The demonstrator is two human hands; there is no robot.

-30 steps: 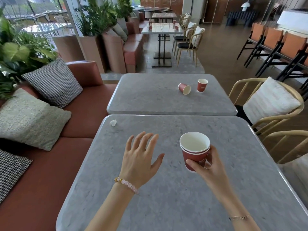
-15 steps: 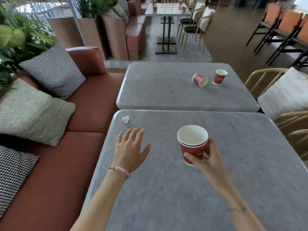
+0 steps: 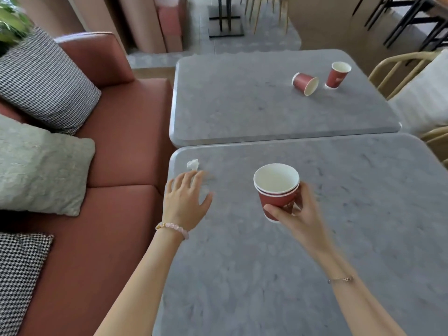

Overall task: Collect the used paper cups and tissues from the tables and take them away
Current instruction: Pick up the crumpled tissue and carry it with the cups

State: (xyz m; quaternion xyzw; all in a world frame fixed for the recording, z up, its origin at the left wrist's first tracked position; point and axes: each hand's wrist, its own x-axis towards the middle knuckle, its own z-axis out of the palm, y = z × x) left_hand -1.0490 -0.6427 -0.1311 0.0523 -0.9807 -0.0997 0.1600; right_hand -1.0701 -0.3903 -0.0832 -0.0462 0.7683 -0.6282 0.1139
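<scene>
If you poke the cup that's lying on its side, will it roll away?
Probably yes: the tipped cup rests on its round wall on the far table. Its rim is wider than its base, so it would likely curl round, not go straight. It looks empty, so probably light.

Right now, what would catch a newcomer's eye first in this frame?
The right hand grips a stack of red paper cups above the near table. The left hand, fingers spread, hovers just short of a crumpled tissue at that table's far-left corner. On the far table, a tipped cup lies beside an upright cup.
</scene>
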